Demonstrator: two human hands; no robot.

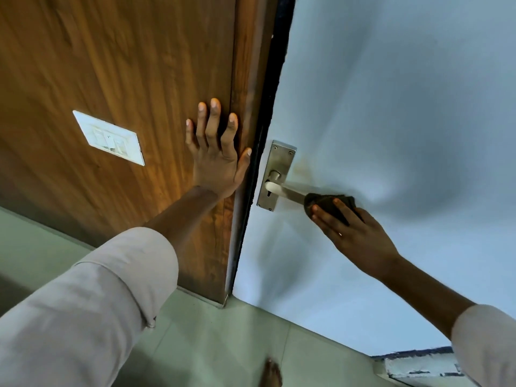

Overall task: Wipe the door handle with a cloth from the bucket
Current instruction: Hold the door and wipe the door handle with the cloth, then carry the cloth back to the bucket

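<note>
Head view: a pale blue door [391, 107] stands beside a brown wood-grain panel [111, 65] bearing a white switch plate [109, 137], with pale floor tiles [223, 344] below. The left hand [217, 157] lies flat and spread on the wood, holding nothing. The right hand [351, 233] presses a dark cloth [329, 203] around the outer end of the metal door handle [290, 192], which juts from its steel backplate [275, 163]

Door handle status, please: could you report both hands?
Left hand flat on wood panel. Right hand presses cloth on door handle. Nothing blocking.
</note>
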